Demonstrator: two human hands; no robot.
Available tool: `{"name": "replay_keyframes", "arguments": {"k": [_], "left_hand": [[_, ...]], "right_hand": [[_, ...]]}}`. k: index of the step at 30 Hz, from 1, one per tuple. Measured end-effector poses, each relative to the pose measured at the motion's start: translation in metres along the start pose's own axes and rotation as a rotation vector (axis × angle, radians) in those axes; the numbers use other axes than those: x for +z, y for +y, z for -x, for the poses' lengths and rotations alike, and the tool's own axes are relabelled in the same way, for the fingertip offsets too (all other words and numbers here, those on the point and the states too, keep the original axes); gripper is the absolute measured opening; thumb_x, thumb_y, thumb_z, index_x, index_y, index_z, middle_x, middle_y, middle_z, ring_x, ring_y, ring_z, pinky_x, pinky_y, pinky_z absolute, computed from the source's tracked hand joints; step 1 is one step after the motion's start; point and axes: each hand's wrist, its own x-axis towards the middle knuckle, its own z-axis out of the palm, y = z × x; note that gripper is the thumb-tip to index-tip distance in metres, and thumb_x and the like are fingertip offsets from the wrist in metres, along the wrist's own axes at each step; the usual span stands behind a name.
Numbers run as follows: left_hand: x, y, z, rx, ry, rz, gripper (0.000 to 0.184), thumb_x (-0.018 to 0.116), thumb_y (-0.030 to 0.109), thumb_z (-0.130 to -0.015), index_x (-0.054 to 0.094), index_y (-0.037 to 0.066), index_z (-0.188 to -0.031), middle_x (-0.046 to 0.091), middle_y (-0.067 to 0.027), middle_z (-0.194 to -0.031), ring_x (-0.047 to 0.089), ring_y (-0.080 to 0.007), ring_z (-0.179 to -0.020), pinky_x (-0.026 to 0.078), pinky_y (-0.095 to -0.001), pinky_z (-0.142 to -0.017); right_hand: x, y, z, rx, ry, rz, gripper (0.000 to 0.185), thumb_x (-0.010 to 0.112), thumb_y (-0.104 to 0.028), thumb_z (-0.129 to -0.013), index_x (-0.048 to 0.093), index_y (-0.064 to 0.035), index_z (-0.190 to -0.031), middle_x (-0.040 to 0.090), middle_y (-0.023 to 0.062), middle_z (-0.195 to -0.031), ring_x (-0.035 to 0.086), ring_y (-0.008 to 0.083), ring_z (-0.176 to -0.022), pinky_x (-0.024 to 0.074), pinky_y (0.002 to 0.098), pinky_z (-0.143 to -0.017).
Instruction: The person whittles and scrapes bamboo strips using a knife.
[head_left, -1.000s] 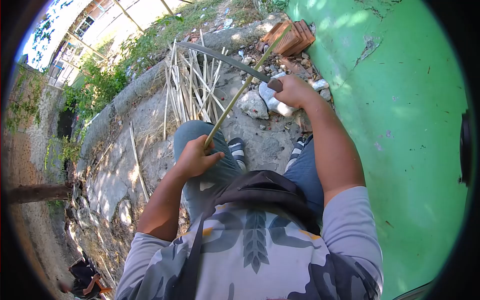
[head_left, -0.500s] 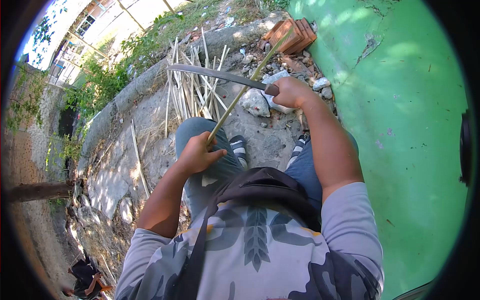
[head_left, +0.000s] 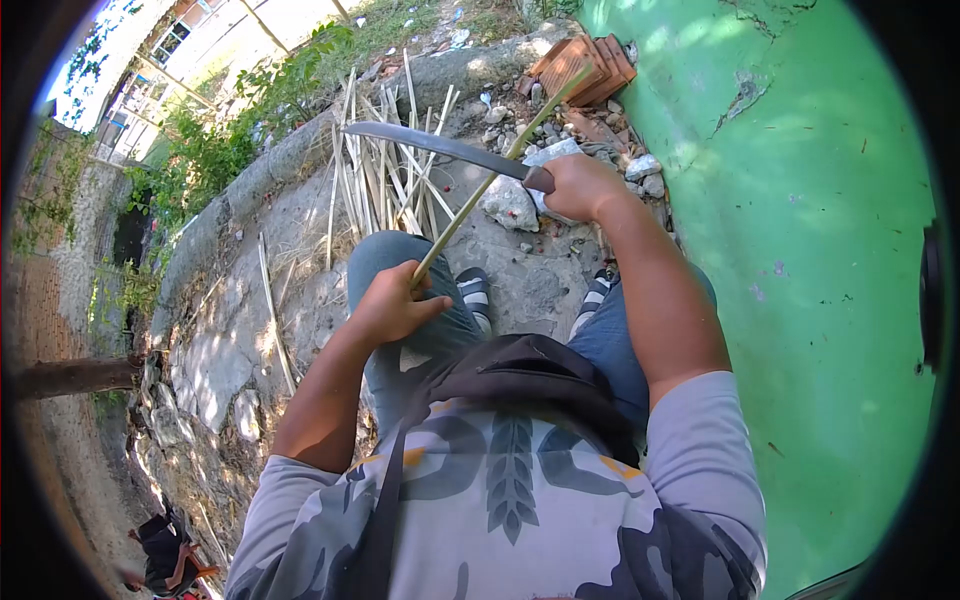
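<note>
My left hand [head_left: 398, 303] is closed around the lower end of a long, pale bamboo strip [head_left: 462, 217] beside my left knee. The strip slants up and away to the right. In my right hand [head_left: 580, 187] is the handle of a machete [head_left: 440, 146] with a long, slightly curved blade pointing left. Near its handle the blade crosses the strip and seems to lie against it; exact contact is hard to make out. Beyond my knees, a loose pile of cut strips [head_left: 385, 175] lies on the ground.
Rocks [head_left: 510, 204] and rubble lie past my feet, with stacked clay tiles [head_left: 585, 70] behind. A green floor [head_left: 800, 300] spans the right side. A low stone curb [head_left: 270, 185] curves along the left. Another person [head_left: 170, 558] is partly visible at lower left.
The machete blade has turned slightly, its tip shifting a little up and to the right. Both hands have barely moved and keep their holds.
</note>
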Motion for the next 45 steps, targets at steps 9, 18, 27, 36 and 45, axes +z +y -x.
{"name": "replay_keyframes", "arguments": {"k": [9, 18, 27, 36, 45], "left_hand": [[0.001, -0.017, -0.003, 0.035, -0.036, 0.296, 0.041, 0.087, 0.032, -0.086, 0.058, 0.005, -0.097, 0.053, 0.0018, -0.078, 0.048, -0.0105, -0.072, 0.043, -0.0299, -0.063], [-0.020, -0.013, -0.006, -0.148, -0.168, 0.546, 0.034, 0.075, 0.040, -0.097, 0.059, 0.010, -0.100, 0.049, 0.0064, -0.076, 0.044, -0.0054, -0.062, 0.036, -0.0244, -0.052], [-0.017, -0.008, -0.005, -0.141, -0.118, 0.462, 0.040, 0.083, 0.039, -0.089, 0.058, 0.010, -0.102, 0.051, 0.0045, -0.078, 0.047, -0.0063, -0.063, 0.038, -0.0257, -0.053], [-0.018, -0.013, -0.005, -0.190, -0.134, 0.550, 0.043, 0.086, 0.035, -0.086, 0.056, 0.011, -0.105, 0.051, 0.0040, -0.079, 0.048, -0.0060, -0.062, 0.038, -0.0249, -0.051], [-0.022, -0.010, -0.009, -0.194, -0.138, 0.637, 0.041, 0.086, 0.031, -0.087, 0.054, 0.013, -0.104, 0.048, 0.0051, -0.077, 0.044, -0.0052, -0.059, 0.034, -0.0233, -0.049]], "right_hand": [[-0.012, -0.009, 0.024, -0.296, 0.052, -0.035, 0.033, 0.075, -0.042, -0.088, 0.068, -0.0097, -0.095, 0.073, 0.0149, -0.092, 0.071, 0.0361, -0.094, 0.0539, 0.0460, -0.082], [-0.019, -0.031, 0.037, -0.192, 0.192, 0.149, 0.057, 0.054, -0.065, -0.097, 0.068, -0.0102, -0.104, 0.075, 0.0157, -0.093, 0.073, 0.0373, -0.092, 0.0561, 0.0513, -0.081], [0.027, -0.017, 0.010, -0.238, 0.414, 0.007, 0.053, 0.056, -0.064, -0.097, 0.069, -0.0128, -0.093, 0.072, 0.0139, -0.075, 0.072, 0.0401, -0.073, 0.0557, 0.0524, -0.066], [0.042, -0.021, 0.009, -0.367, 0.425, -0.045, 0.052, 0.061, -0.060, -0.097, 0.063, -0.0098, -0.084, 0.068, 0.0173, -0.071, 0.069, 0.0432, -0.070, 0.0526, 0.0534, -0.062], [0.050, -0.015, -0.005, -0.433, 0.366, -0.070, 0.053, 0.057, -0.064, -0.097, 0.066, -0.0124, -0.093, 0.071, 0.0161, -0.077, 0.071, 0.0416, -0.075, 0.0549, 0.0534, -0.067]]}}
